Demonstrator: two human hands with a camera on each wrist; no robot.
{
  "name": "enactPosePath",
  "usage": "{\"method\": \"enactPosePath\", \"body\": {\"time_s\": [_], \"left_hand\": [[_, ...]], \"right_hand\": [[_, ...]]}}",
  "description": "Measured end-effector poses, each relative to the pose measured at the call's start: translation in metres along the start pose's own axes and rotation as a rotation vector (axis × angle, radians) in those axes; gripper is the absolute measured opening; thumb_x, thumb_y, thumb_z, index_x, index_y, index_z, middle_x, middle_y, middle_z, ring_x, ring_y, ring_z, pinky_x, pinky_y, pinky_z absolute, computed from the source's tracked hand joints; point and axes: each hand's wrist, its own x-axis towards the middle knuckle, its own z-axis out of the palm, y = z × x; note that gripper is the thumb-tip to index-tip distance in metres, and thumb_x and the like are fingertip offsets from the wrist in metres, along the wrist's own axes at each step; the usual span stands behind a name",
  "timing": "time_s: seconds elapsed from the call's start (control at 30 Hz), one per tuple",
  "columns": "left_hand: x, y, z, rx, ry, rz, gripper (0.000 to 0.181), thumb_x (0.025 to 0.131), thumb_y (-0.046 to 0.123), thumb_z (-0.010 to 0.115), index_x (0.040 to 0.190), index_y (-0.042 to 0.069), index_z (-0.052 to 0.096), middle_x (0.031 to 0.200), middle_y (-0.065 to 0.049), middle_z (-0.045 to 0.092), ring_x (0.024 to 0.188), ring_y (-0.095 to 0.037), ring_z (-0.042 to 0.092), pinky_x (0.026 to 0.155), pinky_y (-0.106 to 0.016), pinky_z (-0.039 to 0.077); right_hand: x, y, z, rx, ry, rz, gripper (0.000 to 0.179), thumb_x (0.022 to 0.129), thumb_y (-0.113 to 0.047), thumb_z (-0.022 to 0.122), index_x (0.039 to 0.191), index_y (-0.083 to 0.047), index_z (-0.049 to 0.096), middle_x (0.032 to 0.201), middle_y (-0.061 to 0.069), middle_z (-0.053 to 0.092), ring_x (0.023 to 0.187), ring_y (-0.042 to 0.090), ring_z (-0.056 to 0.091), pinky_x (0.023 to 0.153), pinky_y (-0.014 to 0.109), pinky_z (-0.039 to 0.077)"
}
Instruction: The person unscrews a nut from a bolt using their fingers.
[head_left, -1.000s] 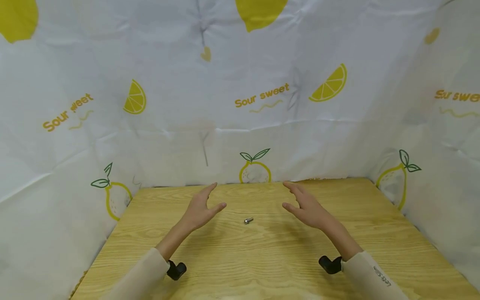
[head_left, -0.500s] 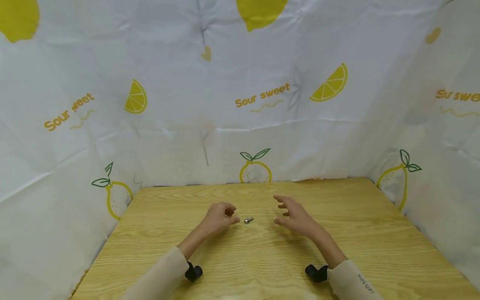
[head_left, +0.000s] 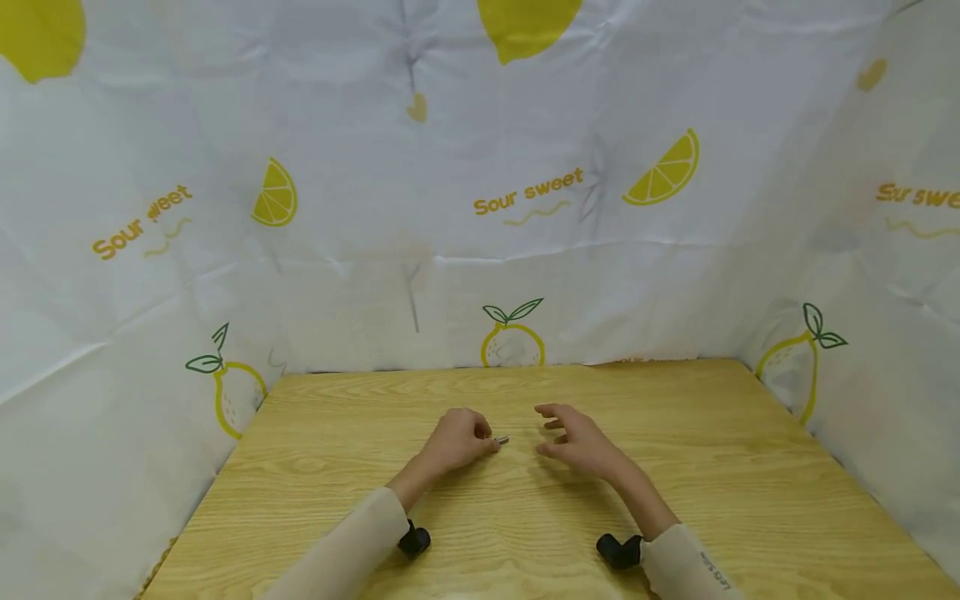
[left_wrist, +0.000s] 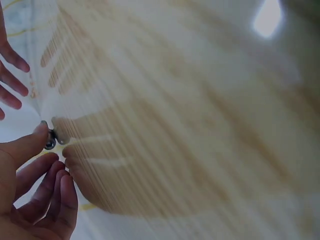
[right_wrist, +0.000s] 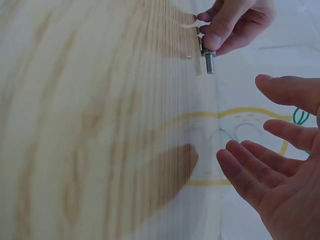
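A small silver metal bolt (head_left: 503,439) lies near the middle of the wooden table. My left hand (head_left: 457,440) has its thumb and curled index finger at the bolt's head end and pinches it there. In the right wrist view the threaded shank of the bolt (right_wrist: 210,63) points out past the left thumb, while the head is partly covered. The left wrist view shows the bolt (left_wrist: 51,140) by the thumb tip, its outline blurred. To the right, my right hand (head_left: 581,443) hovers apart from the bolt, fingers spread and loosely bent, holding nothing.
The light wood table (head_left: 480,533) reaches back to a white curtain (head_left: 360,208) printed with lemons, which also encloses both sides. A black wrist camera (head_left: 415,540) sits below the left wrist, and another camera (head_left: 619,551) below the right.
My left hand has come down and to the right, its fingers curling in to the bolt. My right hand has moved down and to the left, nearer the bolt.
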Motion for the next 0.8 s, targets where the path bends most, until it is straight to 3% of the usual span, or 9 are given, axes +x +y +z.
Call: {"method": "enactPosePath", "body": {"time_s": [0.13, 0.37, 0.63, 0.8], "left_hand": [[0.002, 0.002, 0.002, 0.012, -0.014, 0.004, 0.014, 0.091, 0.025, 0.081, 0.085, 0.012, 0.083, 0.080, 0.003, 0.077, 0.065, -0.003, 0.061, 0.057, -0.021, 0.052], [0.004, 0.004, 0.002, 0.054, -0.015, 0.018, 0.014, 0.091, 0.023, 0.080, 0.082, 0.013, 0.082, 0.076, 0.005, 0.074, 0.065, -0.004, 0.059, 0.058, -0.021, 0.050], [0.001, 0.009, -0.010, -0.044, 0.022, -0.015, 0.014, 0.093, 0.021, 0.079, 0.084, 0.011, 0.081, 0.078, 0.002, 0.075, 0.065, -0.006, 0.061, 0.059, -0.023, 0.053], [-0.002, 0.014, -0.019, -0.188, 0.066, -0.008, 0.012, 0.093, 0.020, 0.078, 0.087, 0.010, 0.080, 0.078, -0.002, 0.076, 0.065, -0.008, 0.067, 0.058, -0.024, 0.056]], "right_hand": [[0.001, -0.001, 0.002, 0.004, -0.011, 0.000, 0.062, 0.099, -0.014, 0.070, 0.152, 0.004, 0.043, 0.153, 0.028, 0.047, 0.131, 0.049, 0.056, 0.102, 0.058, 0.056], [0.002, -0.002, 0.004, 0.007, -0.007, 0.007, 0.059, 0.100, -0.013, 0.068, 0.152, 0.001, 0.045, 0.152, 0.026, 0.049, 0.131, 0.047, 0.057, 0.102, 0.058, 0.055], [0.005, -0.009, 0.006, 0.024, -0.027, -0.012, 0.055, 0.101, -0.015, 0.068, 0.150, 0.002, 0.047, 0.150, 0.027, 0.051, 0.130, 0.047, 0.058, 0.104, 0.059, 0.055], [0.007, -0.018, 0.005, 0.045, -0.022, -0.027, 0.054, 0.101, -0.016, 0.067, 0.149, -0.001, 0.049, 0.150, 0.027, 0.052, 0.129, 0.047, 0.059, 0.104, 0.059, 0.055]]}}
